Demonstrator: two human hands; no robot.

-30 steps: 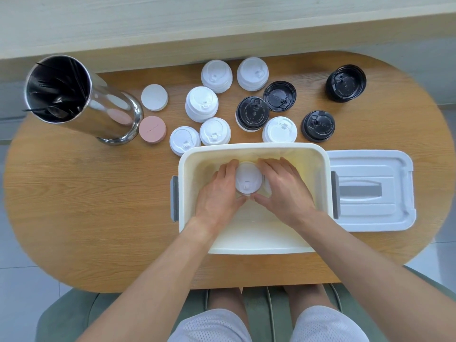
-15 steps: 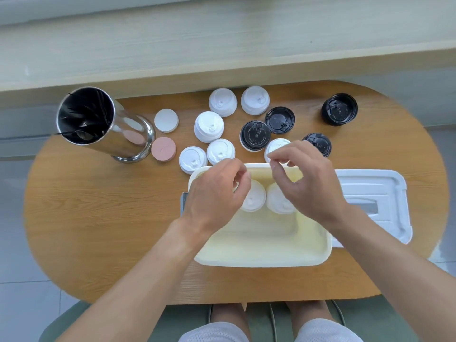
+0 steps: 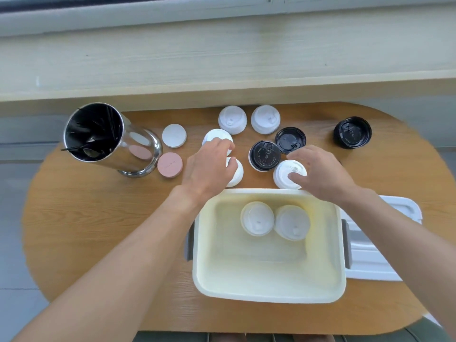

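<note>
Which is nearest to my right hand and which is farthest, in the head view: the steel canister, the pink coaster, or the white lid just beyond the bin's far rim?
1. White lid: right under the fingers of the right hand, just beyond the bin.
2. Pink coaster: well off to the left on the table.
3. Steel canister: farthest left, beyond the coaster.

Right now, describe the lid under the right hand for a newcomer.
Start at the cream bin. Just beyond its far rim lies a white lid, pinched by the right hand. It is the rightmost white lid on the table, beside a black lid.
</note>
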